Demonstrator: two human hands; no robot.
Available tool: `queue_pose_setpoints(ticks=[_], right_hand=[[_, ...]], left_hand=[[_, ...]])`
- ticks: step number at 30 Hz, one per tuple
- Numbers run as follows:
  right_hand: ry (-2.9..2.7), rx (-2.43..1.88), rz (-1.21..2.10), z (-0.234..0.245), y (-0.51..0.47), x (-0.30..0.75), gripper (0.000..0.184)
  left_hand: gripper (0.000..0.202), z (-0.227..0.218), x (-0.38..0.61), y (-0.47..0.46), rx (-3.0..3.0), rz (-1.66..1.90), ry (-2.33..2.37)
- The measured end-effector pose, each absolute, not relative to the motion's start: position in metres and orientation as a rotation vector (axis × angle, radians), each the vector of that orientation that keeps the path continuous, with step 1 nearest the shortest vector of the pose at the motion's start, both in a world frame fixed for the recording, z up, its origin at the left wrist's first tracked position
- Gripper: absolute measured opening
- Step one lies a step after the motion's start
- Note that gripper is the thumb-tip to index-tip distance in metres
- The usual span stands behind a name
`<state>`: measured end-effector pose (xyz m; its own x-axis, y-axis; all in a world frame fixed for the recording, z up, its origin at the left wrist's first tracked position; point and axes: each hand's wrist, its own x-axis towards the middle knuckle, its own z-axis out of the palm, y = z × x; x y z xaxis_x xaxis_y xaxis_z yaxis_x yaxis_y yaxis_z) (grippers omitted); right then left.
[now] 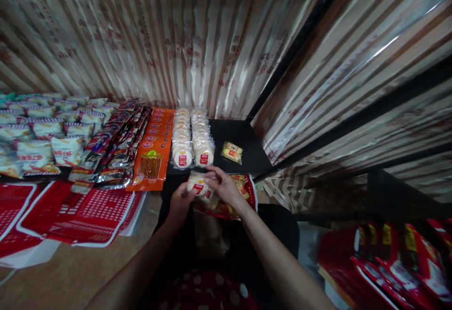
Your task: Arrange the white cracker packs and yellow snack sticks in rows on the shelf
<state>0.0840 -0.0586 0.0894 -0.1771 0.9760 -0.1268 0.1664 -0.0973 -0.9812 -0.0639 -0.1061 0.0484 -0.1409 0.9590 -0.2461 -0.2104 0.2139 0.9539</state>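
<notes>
Above my lap, my left hand (181, 201) is closed on the left edge of a clear-wrapped packet of white rice crackers (197, 185) with a red label. My right hand (225, 186) has its fingers curled at the packet's upper right edge, seemingly gripping it too; the thumb is partly hidden. Beneath both hands sits a red basket (254, 192) with more small packets, partly covered by my right forearm. Just beyond, two rows of matching rice cracker packets (182, 157) stand on a black shelf (226, 128). One yellowish packet (232, 152) lies to their right.
Left of the crackers are orange snack bags (151, 145), dark snack packets (120, 145) and several white snack bags (67, 150). Red baskets (88, 216) hang below them. A black post (296, 46) rises at right; red packages (399, 258) lie lower right.
</notes>
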Motion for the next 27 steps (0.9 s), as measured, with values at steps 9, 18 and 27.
queue_pose_setpoints(ticks=[9, 18, 27], right_hand=[[-1.358, -1.459, 1.315, 0.05, -0.04, 0.038, 0.018], [-1.607, -1.657, 1.054, 0.051, -0.018, 0.034, 0.017], [-1.916, -1.878, 0.685, 0.074, -0.012, 0.015, 0.014]], left_hand=[[0.038, 0.046, -0.094, -0.081, 1.001, 1.287, 1.704], [0.037, 0.039, -0.091, -0.083, 1.79, 1.287, 2.042], [0.034, 0.026, -0.089, -0.058, 1.785, 1.208, 2.033]])
